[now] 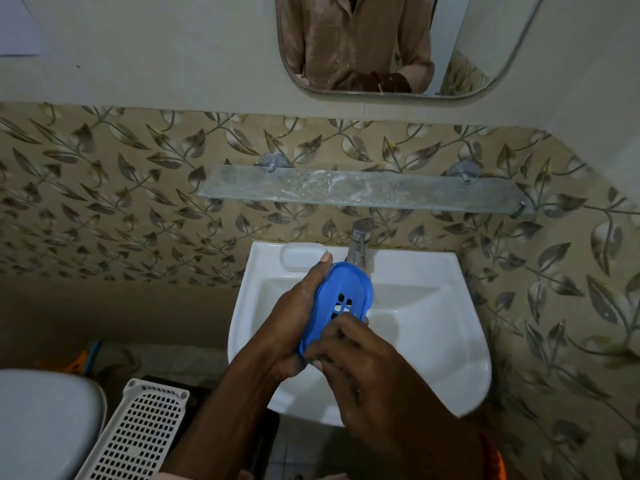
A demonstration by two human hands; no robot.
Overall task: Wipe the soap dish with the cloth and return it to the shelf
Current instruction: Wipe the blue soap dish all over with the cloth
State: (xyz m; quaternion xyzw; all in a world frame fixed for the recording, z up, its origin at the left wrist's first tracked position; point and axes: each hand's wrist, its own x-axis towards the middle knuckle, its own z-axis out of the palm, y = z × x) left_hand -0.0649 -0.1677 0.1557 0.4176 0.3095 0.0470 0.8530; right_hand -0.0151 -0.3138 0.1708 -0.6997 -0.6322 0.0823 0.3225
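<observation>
Shelf (360,188) top bare (tap (360,245) juts just below).

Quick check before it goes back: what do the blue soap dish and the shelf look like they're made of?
The soap dish, held over the sink by both hands, looks like moulded plastic: uniform matte blue with cut-out drain holes. The shelf appears to be glass, translucent and streaked with whitish residue, held by metal-looking wall mounts.

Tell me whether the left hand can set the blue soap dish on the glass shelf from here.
Probably yes. The left hand grips the blue soap dish over the basin, and the glass shelf just above shows bare glass; only the tap stands between.
</observation>
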